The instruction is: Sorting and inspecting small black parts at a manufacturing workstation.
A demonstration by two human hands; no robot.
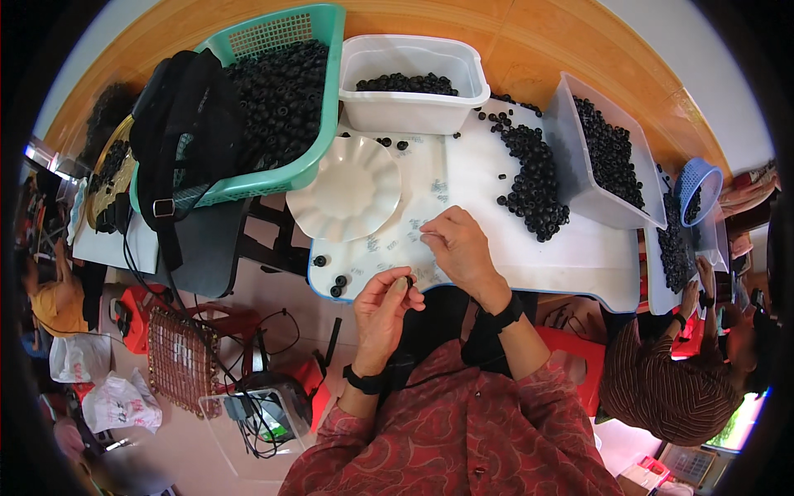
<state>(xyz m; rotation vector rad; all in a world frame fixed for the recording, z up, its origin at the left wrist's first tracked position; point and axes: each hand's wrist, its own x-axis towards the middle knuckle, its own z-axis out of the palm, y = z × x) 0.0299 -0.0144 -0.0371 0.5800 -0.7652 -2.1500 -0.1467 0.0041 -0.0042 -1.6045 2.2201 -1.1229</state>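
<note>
Over the table's front edge, my left hand (382,318) pinches a small round black part (408,282) between thumb and fingertips. Just right of it and a little farther off, my right hand (463,250) has its thumb and forefinger pressed together; whatever they hold, if anything, is too small to name. A scalloped white plate (346,188) lies to the left of my hands. Beyond my right hand spreads a loose heap of small black round parts (533,186) on the white tabletop (562,269). A few more black parts (338,286) rest near the front left edge.
At the back stand a green basket (331,91) of black parts with a black bag (178,124) over it, and a white bin (413,112). A translucent bin (612,202) of parts is on the right. A person in a striped shirt (670,384) works at far right.
</note>
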